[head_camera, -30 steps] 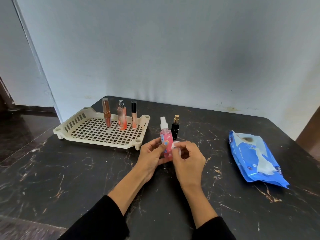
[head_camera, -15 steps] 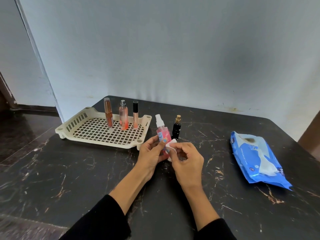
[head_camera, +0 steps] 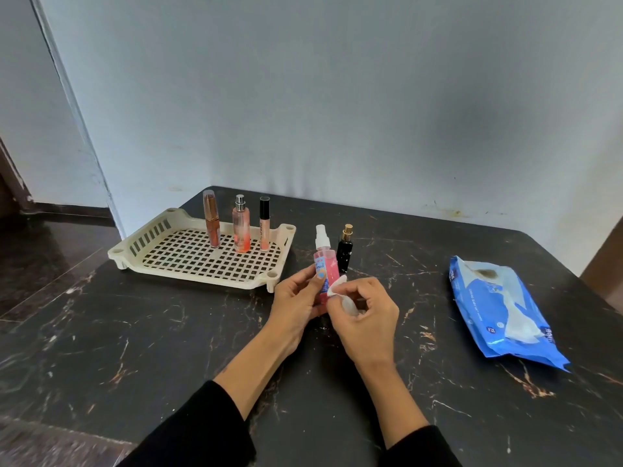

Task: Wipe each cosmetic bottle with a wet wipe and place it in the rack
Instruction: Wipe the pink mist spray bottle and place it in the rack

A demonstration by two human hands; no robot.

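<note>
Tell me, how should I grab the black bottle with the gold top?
Probably by its straight black body, from the right. It stands upright on the table, and the pink bottle and both hands crowd its left and front.

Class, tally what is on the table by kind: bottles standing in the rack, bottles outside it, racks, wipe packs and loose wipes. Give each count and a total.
Bottles in the rack: 3 (brown tube, peach spray bottle, black-capped tube)
Bottles outside it: 2 (pink spray bottle, black bottle)
Racks: 1
Wipe packs: 1
Loose wipes: 1
Total: 8
</note>
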